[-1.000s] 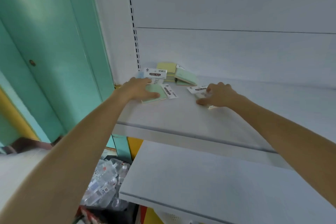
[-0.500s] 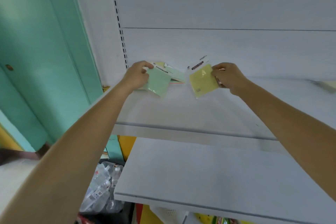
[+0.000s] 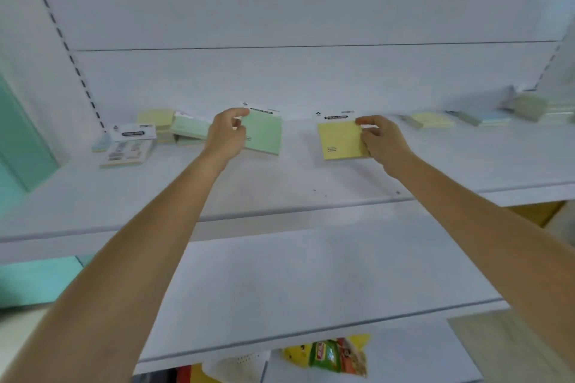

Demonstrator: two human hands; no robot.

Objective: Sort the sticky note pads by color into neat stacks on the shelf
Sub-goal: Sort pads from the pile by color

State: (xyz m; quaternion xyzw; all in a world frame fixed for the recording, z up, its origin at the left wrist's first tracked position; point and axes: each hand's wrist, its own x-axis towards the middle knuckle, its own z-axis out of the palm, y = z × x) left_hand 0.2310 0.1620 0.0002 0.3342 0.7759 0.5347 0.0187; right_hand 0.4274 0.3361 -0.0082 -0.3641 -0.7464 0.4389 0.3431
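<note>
On the upper shelf (image 3: 280, 193), two pads are held up, one per hand. The left hand (image 3: 225, 134) pinches a green pad (image 3: 264, 134) by its left edge, thumb and fingers closed on it; the pad is tilted, its lower edge at or just above the shelf. The right hand (image 3: 378, 137) grips a yellow pad (image 3: 340, 140) by its right edge, fingers curled over the top corner, the pad standing nearly upright with its bottom edge on or close to the shelf. Both arms reach forward and up, bare, wrists roughly level, the two pads near each other but apart.

At the left end of the shelf lies a loose pile (image 3: 161, 130): I count about five or six pads there, yellow, green and pale blue, some overlapping, so the exact number is unclear. To the right sit one more yellow pad (image 3: 431, 120) and a blue pad (image 3: 482, 117), flat and apart; things beyond them are too blurred to name.

Each held pad carries a white header card with a dark label; it seems to read "STICKY NOTE", though blur prevents certainty. The same card (image 3: 132, 132) shows in the left pile. Small print on the yellow pad is illegible.

A lower shelf (image 3: 311, 289) juts out beneath, and a yellow-and-green packet (image 3: 329, 354) shows under it.
</note>
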